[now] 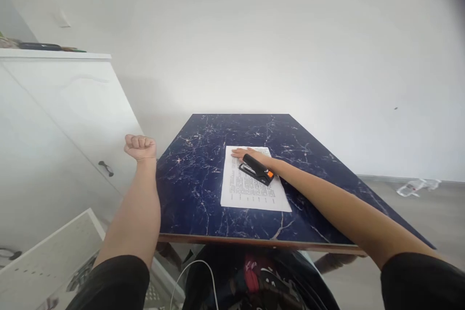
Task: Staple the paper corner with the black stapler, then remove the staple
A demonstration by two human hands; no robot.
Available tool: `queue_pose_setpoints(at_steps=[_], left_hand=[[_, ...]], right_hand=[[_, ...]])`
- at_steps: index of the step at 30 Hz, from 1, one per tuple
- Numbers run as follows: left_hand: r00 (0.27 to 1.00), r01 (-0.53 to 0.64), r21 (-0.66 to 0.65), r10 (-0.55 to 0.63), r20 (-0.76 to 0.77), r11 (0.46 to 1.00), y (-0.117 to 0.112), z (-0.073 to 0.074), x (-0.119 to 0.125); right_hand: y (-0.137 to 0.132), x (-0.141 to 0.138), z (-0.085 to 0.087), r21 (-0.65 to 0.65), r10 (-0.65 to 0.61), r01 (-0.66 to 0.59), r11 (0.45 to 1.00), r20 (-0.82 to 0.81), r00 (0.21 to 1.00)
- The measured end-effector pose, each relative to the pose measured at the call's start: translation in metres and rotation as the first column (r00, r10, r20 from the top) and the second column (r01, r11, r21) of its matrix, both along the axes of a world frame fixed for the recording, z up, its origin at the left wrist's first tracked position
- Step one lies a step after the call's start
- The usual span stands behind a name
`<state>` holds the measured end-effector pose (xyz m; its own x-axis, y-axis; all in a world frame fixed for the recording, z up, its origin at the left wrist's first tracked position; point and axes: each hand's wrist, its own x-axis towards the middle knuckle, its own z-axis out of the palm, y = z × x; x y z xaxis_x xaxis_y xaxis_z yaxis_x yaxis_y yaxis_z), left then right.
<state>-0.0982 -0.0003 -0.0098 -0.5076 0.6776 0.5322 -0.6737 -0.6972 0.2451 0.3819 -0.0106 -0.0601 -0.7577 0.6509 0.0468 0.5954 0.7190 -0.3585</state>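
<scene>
My left hand [140, 147] is raised in a fist beside the table's left edge, and nothing shows between its curled fingers. Flat on the upper part of a printed sheet of paper [236, 193] lies my right hand [250, 154], fingers stretched out toward the left. A black stapler [257, 170] with an orange patch at one end sits on the paper, slanted, just on the near side of my right hand and wrist. It hides part of that hand, and I cannot tell whether the two touch.
The paper lies on a dark blue marble-patterned table [189, 179] in front of a white wall. At left stands a white cabinet [65, 106] with dark handles, and below it a white perforated bin [47, 261]. A white cable [196, 262] hangs near my lap. Clear plastic [414, 187] lies on the floor at right.
</scene>
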Motion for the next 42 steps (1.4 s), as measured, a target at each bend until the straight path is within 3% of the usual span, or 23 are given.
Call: queue_pose_setpoints(at_steps=[2,4,6,10,14,19,23,25,27,29,30,32,34,42], left_hand=[[0.987,0.138,-0.117,-0.147,-0.064,0.983,0.002,0.002,0.022],[0.932,0.279,-0.280,-0.329,-0.150,0.918,0.004,0.008,0.057],[0.847,0.333,-0.425,-0.466,-0.258,0.841,0.005,0.015,0.100],[0.629,0.151,-0.551,-0.510,-0.587,0.821,0.004,0.019,0.182],[0.521,0.008,-0.567,-0.488,-0.701,0.823,0.001,-0.003,0.223],[0.326,-0.206,-0.472,-0.395,-0.859,0.857,-0.012,-0.031,0.228],[0.120,-0.222,-0.365,-0.346,-0.930,0.904,-0.024,-0.035,0.220],[-0.055,-0.184,-0.217,-0.231,-0.971,0.959,-0.026,-0.032,0.216],[-0.303,-0.116,0.002,-0.033,-0.952,0.993,-0.024,-0.031,0.211],[-0.513,-0.066,0.140,0.087,-0.854,0.988,-0.022,-0.031,0.207],[-0.574,-0.073,0.144,0.076,-0.815,0.987,-0.021,-0.031,0.206],[-0.642,-0.107,0.095,0.004,-0.767,0.990,-0.021,-0.032,0.203],[-0.664,-0.119,0.045,-0.046,-0.747,0.992,-0.021,-0.032,0.202],[-0.647,-0.118,0.027,-0.056,-0.760,0.993,-0.011,-0.037,0.198]], right_hand=[[-0.008,0.026,0.000,-0.004,-0.047,0.047,0.999,0.009,0.999],[-0.013,0.033,0.002,-0.015,-0.085,0.086,0.996,0.029,0.996],[-0.015,0.027,0.004,-0.019,-0.098,0.099,0.995,0.035,0.995],[-0.012,-0.004,0.006,-0.036,-0.072,0.072,0.997,0.003,0.997],[-0.006,-0.028,0.006,-0.057,-0.040,0.036,0.998,-0.059,0.997],[-0.015,-0.026,0.022,-0.045,-0.084,0.077,0.996,-0.193,0.978],[-0.047,0.007,0.045,-0.080,-0.252,0.240,0.967,-0.372,0.893],[-0.070,0.024,0.053,-0.172,-0.206,0.155,0.973,-0.332,0.921],[-0.092,0.036,0.056,-0.210,-0.124,0.069,0.975,-0.261,0.957],[-0.110,0.040,0.053,-0.154,-0.085,0.053,0.987,-0.207,0.975],[-0.116,0.041,0.051,-0.116,-0.079,0.058,0.992,-0.190,0.979],[-0.121,0.041,0.046,-0.059,-0.073,0.064,0.996,-0.184,0.980],[-0.118,0.042,0.042,-0.046,-0.053,0.045,0.998,-0.183,0.982],[-0.100,0.060,0.035,0.098,-0.004,0.032,0.995,-0.275,0.961]])
